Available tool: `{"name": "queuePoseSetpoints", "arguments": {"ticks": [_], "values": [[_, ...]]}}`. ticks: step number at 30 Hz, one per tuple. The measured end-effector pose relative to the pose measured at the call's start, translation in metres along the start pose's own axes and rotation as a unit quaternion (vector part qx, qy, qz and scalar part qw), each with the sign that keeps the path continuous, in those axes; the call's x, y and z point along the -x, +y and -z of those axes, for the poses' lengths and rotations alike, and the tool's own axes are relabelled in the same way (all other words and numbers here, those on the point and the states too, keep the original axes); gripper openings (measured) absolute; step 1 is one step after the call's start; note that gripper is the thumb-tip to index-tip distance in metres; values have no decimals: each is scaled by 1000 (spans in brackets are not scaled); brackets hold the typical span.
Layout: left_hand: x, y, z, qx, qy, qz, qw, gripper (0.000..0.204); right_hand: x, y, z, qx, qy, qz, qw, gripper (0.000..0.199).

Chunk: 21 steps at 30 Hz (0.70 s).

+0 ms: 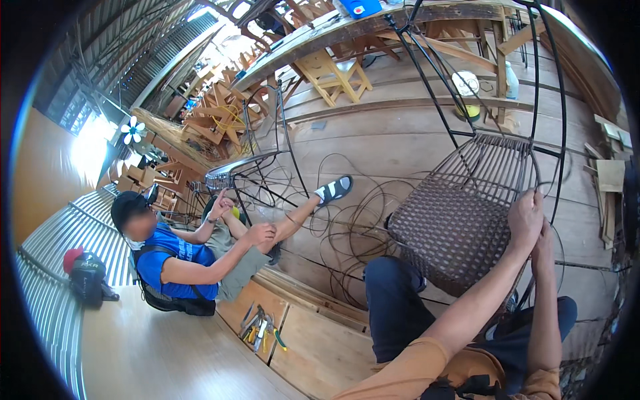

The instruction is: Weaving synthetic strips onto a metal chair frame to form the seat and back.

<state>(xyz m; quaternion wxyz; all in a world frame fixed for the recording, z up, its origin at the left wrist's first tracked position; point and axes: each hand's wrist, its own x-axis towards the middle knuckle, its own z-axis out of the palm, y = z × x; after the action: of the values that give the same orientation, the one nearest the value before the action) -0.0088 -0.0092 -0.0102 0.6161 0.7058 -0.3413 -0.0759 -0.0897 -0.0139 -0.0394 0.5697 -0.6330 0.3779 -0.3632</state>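
Head view: the woven panel [453,233] of the metal-framed chair sat in front of me, just beyond my knees. My left grip [525,217] was curled closed at its right edge; what it was clamped on, rim or strand, was hidden. My right grip [544,247] was tucked close below, partly covered; couldn't tell if it was together or apart.

Risks, as I judged them: a strand could slip if either grip eased, leaving the weave slack; a hard sideways pull could rock the chair, given its thin legs; loose strands [357,247] looped over the floor could snag a foot or tangle.

Materials: panel brown, tightly checkered low down, open parallel ribs higher up, rounded lower corner. Frame rods [561,100] black, slim, smooth, probably metal. Floor [373,150] of worn wooden planks. Pliers and other hand tools [263,330], some yellow-handled, lay on the flat wooden table [320,353].
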Motion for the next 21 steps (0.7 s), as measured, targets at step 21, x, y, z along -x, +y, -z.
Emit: {"name": "queuePoseSetpoints", "arguments": {"ticks": [21], "values": [[18,-91,181,-432,-46,-8,901,53,-119,39,129,145,-43,-68,986,49]]}}
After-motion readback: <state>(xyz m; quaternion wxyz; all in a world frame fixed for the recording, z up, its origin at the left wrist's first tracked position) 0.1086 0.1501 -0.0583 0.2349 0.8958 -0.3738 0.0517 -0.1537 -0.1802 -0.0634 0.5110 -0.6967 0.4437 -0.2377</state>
